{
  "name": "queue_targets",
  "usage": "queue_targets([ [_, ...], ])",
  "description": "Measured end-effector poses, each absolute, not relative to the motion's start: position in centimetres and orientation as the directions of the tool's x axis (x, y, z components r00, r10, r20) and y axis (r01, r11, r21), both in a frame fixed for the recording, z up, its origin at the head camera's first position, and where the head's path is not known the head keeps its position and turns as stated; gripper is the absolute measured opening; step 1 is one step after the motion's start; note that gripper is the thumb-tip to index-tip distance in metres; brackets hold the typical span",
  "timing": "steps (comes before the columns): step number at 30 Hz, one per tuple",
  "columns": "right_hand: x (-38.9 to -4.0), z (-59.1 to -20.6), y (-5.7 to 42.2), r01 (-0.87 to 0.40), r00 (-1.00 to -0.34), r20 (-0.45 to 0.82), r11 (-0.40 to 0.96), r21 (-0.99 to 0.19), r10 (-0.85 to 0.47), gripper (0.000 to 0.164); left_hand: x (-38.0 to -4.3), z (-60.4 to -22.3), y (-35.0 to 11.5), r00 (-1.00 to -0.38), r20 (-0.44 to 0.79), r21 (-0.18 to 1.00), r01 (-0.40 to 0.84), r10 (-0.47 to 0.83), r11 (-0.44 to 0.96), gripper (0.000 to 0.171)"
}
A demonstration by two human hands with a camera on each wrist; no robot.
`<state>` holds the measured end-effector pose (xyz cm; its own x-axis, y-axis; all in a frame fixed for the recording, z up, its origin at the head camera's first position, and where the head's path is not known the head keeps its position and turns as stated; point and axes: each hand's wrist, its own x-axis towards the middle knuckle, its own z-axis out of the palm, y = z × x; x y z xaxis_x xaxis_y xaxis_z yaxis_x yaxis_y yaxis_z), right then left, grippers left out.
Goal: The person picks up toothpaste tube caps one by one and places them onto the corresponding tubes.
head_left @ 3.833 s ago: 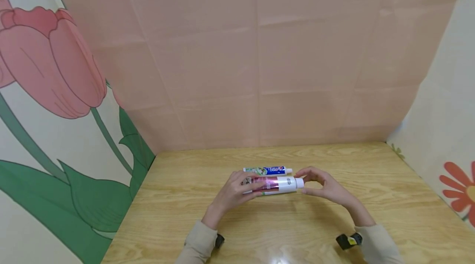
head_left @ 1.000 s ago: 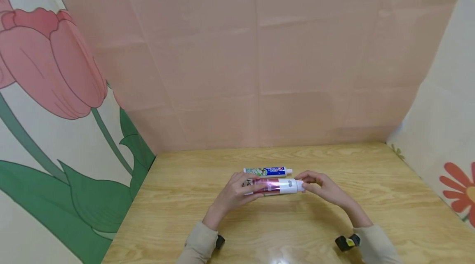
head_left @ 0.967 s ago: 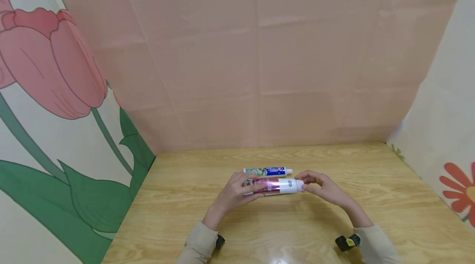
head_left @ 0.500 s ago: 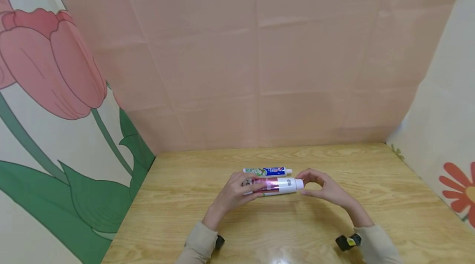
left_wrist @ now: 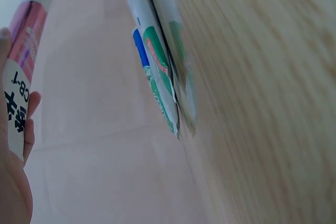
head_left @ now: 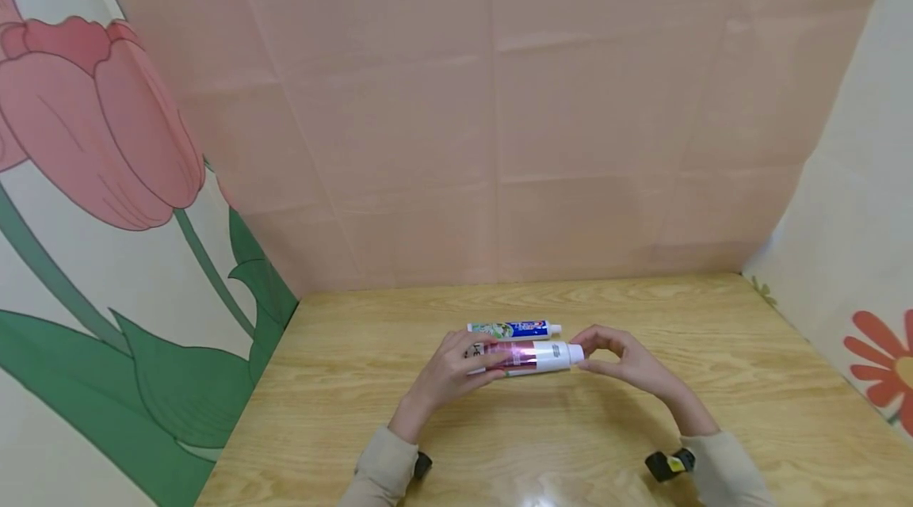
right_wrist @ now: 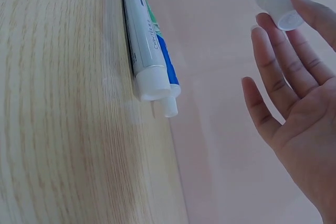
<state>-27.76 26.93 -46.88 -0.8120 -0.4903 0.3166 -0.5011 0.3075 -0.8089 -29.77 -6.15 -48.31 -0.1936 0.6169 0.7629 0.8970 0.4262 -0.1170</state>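
My left hand point(head_left: 445, 368) grips a pink and white toothpaste tube point(head_left: 551, 355) by its flat end, holding it level above the table with the cap to the right. Around its white cap point(right_wrist: 290, 18) curl the thumb and fingertips of my right hand point(head_left: 628, 360), pinching it; the other fingers are spread loosely. Beyond the held tube lies a blue and green toothpaste tube point(head_left: 528, 329). Beside that, a white and green toothpaste tube point(right_wrist: 144, 40) lies on the table, mostly hidden in the head view by the held one.
The wood-grained table point(head_left: 342, 412) ends at a pink cloth backdrop point(head_left: 499, 135). Flower-printed walls stand at the left point(head_left: 71, 253) and right. A black strap device point(head_left: 669, 464) sits at the right wrist.
My right thumb and fingers have shifted around the cap: first apart, then thumb over the cap, lowered off it half a second ago, now back against it. The left hand has barely moved.
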Motion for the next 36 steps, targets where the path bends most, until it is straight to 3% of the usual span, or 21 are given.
queue_targets([
  [25, -28.26, -47.59, 27.20, -0.447, -0.833, 0.247, 0.339, -0.828, -0.495, 0.014, -29.86, -48.49, -6.10, -0.182, 0.757, -0.124, 0.903, 0.628, 0.411, 0.036],
  [32, -28.21, -47.50, 27.18, -0.478, -0.824, 0.280, 0.338, -0.811, -0.493, 0.018, -29.87, -48.45, -6.02, -0.170, 0.764, -0.129, 0.905, 0.623, 0.405, 0.035],
  [36, -28.08, -47.47, 27.01, -0.474, -0.824, 0.284, 0.320, -0.820, -0.491, 0.029, -29.91, -48.50, -6.01, -0.174, 0.767, -0.126, 0.903, 0.618, 0.410, 0.038],
])
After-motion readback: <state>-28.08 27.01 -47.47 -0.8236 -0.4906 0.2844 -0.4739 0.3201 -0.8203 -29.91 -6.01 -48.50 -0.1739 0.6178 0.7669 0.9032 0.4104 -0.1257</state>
